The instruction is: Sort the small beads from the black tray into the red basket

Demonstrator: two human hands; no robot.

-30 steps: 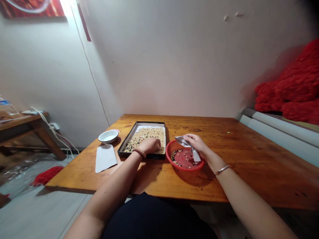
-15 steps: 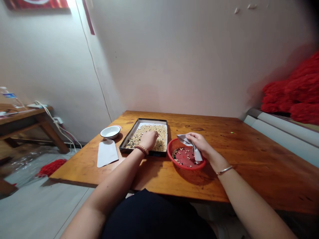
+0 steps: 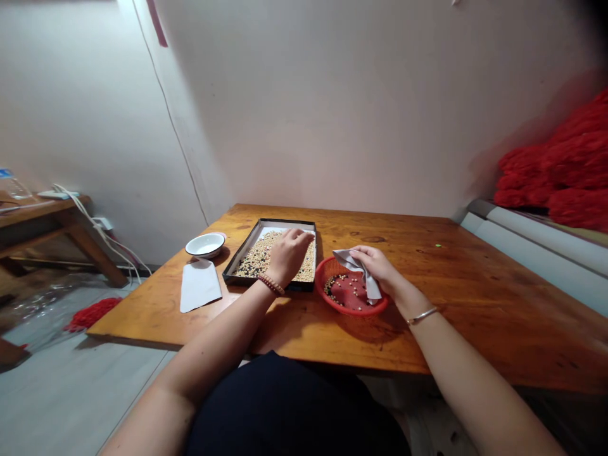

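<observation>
My left hand [image 3: 289,252], with a beaded bracelet at the wrist, hangs over a black-rimmed shallow tray [image 3: 230,275]. Its fingers are bent and drawn together; whatever they may hold is too small to make out. Pale and dark beans [image 3: 259,256] lie spread across the white bottom of the tray. Just to the right is a red plastic basket [image 3: 349,310] with a few pale and dark beans inside, mostly at its left side. Above its right rim, my right hand [image 3: 377,266] grips a grey cloth [image 3: 372,288] that droops into the basket.
A white dark-rimmed bowl [image 3: 205,245] and a white flat card [image 3: 200,286] lie left of the tray on the wooden table [image 3: 403,237]. At the right are a pale roll [image 3: 517,244] and red bundles [image 3: 555,161]. A wall stands behind the table.
My left hand has lifted from the beans and now hangs higher over the tray, its fingers pointing right. My right hand keeps hold of the cloth. The view has shifted slightly.
</observation>
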